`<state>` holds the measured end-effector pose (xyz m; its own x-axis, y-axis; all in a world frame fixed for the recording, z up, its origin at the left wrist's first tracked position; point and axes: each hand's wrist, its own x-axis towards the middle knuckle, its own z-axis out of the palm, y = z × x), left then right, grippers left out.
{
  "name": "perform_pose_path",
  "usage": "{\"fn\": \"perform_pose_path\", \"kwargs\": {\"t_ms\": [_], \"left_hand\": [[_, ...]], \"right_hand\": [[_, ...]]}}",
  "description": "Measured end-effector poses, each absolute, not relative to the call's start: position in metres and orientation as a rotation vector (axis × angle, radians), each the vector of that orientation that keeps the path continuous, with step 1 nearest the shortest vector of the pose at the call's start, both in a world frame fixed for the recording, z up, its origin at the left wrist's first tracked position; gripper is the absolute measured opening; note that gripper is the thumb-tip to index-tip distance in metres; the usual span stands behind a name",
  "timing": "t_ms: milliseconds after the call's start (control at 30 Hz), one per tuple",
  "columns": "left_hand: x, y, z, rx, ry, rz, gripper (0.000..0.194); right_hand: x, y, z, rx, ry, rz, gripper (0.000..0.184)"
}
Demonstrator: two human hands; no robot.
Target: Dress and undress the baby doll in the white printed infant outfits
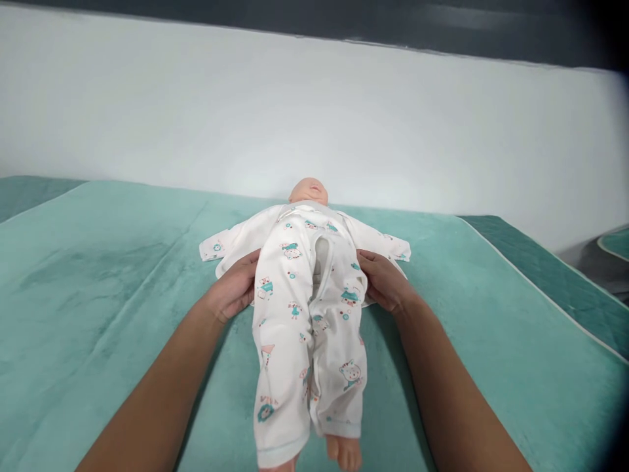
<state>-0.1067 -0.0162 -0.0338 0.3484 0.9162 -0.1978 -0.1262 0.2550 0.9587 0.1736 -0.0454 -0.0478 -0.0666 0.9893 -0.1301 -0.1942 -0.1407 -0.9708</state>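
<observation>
Doll (308,190), lying; left hand (238,285), right hand (386,280) touching trousers (285,328), grip hidden; seemingly adjusting fit, next needing even tugging.

A plain white wall (171,105) stands behind, topped by a dark grey band (275,18) whose slightly ragged lower edge slopes down to the right. A teal cover (118,308) spreads toward it, its pale piping bordering darker green side panels (550,282). Soft, even light brightens the wall's middle, while the far right corner falls into grey shadow.
</observation>
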Motion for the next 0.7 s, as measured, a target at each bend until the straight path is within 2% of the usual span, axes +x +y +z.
{"fn": "perform_pose_path", "kwargs": {"t_ms": [300, 500, 700], "left_hand": [[-0.1053, -0.0166, -0.0322, 1.073, 0.923, 0.897, 0.056], [-0.1015, -0.0211, -0.0262, 1.058, 0.918, 0.878, 0.053], [-0.1029, -0.0215, -0.0259, 1.091, 0.926, 0.843, 0.05]], "right_hand": [[0.1774, -0.047, -0.0431, -1.093, -1.051, 1.515, 0.03], [0.1738, -0.0477, -0.0444, -1.0, -0.967, 1.505, 0.024], [0.172, -0.0516, -0.0376, -1.017, -1.034, 1.521, 0.034]]}}
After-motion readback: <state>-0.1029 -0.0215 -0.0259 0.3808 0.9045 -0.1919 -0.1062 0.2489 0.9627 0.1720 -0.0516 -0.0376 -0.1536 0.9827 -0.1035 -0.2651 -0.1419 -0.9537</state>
